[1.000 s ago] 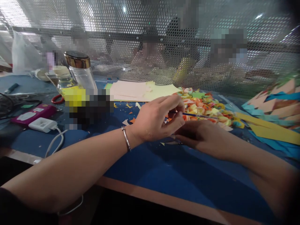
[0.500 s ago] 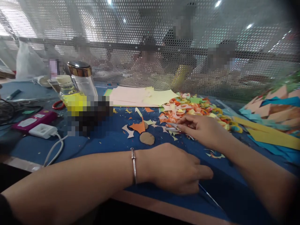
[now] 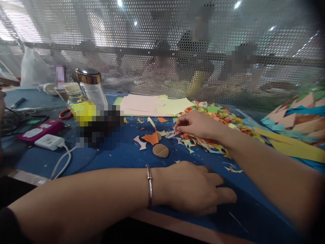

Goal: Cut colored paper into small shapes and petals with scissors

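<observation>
My left hand [image 3: 198,188] lies palm down on the blue mat [image 3: 122,159] near the table's front edge, fingers stretched flat to the right. A thin rod [image 3: 237,222] lies on the mat just beyond its fingertips. My right hand [image 3: 200,125] reaches in from the right. Its fingertips are pinched together among pale paper scraps [image 3: 175,133] at the edge of a pile of coloured paper curls [image 3: 220,117]; what they pinch is too small to make out. An orange paper cutout [image 3: 151,138] and a brown round piece [image 3: 160,150] lie between my hands.
Pale paper sheets [image 3: 152,105] are stacked at the back. A gold-lidded glass jar [image 3: 91,84], a magenta device [image 3: 40,130] and a white charger [image 3: 49,141] with cable sit left. Coloured paper strips [image 3: 291,135] lie right. People sit behind a perforated screen [image 3: 162,51].
My left hand dropped from the raised rod to the mat near the front edge. My right hand moved away from it, up and left, into the scraps beside the pile.
</observation>
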A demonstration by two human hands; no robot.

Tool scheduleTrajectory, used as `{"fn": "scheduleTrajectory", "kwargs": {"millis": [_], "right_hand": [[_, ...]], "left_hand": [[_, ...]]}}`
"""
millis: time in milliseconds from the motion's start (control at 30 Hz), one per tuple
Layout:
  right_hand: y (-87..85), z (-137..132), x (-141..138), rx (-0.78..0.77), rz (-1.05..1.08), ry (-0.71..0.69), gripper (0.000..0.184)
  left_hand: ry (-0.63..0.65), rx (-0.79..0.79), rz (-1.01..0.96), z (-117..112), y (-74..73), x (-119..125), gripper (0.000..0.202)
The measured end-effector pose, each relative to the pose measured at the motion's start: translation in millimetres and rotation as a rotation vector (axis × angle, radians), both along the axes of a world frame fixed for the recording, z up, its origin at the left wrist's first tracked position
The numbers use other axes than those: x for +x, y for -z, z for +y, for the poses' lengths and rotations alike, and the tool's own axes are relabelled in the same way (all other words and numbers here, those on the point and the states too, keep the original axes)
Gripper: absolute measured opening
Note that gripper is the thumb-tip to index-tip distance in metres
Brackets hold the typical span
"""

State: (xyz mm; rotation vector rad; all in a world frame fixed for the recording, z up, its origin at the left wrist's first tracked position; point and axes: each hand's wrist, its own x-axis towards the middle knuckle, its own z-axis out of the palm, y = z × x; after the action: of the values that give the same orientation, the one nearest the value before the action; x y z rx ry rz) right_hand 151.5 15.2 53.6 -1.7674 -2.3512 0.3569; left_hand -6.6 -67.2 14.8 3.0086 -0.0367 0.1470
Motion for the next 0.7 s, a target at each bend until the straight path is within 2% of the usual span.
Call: {"fn": "scheduleTrajectory", "kwargs": {"millis": [167,400,700], "right_hand": [[-9.8,9,5,-0.002,-0.08,0.007,0.011],[-11.4,11,-22,0.105,-0.193,-0.014,0.014],[-15.1,5,8,0.223,-0.359,0.042,0.011]], "left_hand": [[-0.019,-0.027,0.063,1,-5.6,2,0.03],[-0.015,-0.038,0.095,2,-8.7,2,0.034],[-0.007,-0.048,0.054,3,-4.4,3,0.032]]}}
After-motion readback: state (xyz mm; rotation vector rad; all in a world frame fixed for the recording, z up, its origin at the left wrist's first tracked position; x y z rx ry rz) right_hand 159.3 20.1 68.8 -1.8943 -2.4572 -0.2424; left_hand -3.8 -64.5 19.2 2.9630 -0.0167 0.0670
